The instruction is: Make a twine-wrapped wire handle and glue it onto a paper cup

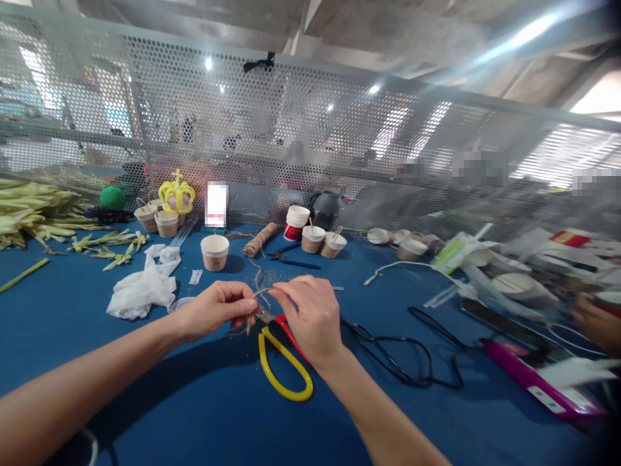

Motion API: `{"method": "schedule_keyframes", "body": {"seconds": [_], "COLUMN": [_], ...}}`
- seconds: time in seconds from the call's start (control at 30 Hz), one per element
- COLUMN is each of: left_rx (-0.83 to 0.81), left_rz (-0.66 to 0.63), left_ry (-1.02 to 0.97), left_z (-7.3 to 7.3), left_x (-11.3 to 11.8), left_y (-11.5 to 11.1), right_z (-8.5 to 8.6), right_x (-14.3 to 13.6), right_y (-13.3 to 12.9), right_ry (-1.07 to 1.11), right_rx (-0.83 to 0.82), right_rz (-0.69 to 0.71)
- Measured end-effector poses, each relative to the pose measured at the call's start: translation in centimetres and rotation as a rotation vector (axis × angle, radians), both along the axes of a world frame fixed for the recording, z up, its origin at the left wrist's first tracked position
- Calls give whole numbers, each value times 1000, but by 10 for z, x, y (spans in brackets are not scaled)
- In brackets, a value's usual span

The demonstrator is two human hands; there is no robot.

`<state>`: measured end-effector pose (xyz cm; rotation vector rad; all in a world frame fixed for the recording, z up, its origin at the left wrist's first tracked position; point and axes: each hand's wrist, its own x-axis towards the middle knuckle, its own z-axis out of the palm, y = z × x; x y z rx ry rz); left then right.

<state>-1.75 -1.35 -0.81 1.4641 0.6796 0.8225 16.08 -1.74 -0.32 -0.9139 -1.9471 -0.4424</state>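
A thin brown twine [263, 290] runs between my hands above the table. My left hand [222, 307] pinches one part of it, and a loose end hangs below the fingers. The thumb and fingertips of my right hand [310, 314] are closed on another part. Under the hands lies a pair of scissors with one yellow handle [286, 388] and one red handle; my right hand partly covers the red one. From the twine a strand leads back toward a twine roll [261, 240]. A paper cup wrapped in brown cord [215, 252] stands beyond my left hand.
Blue-handled pliers [295, 261] lie behind my hands, near more wrapped cups [313, 239]. Crumpled white plastic [145, 285] is at left. A black cable [388, 349] and a purple glue gun [538, 378] lie at right, where another person's hand [594, 323] shows. Perforated metal panels [242, 129] stand behind.
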Motion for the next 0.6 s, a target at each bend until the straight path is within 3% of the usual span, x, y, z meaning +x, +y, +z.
{"method": "schedule_keyframes", "body": {"seconds": [0.6], "left_rx": [-21], "left_rz": [64], "left_ry": [3], "left_z": [1], "left_x": [6], "left_y": [-3], "right_z": [-1], "right_x": [1], "right_y": [0], "right_ry": [13], "right_rx": [20], "right_rz": [-85]}}
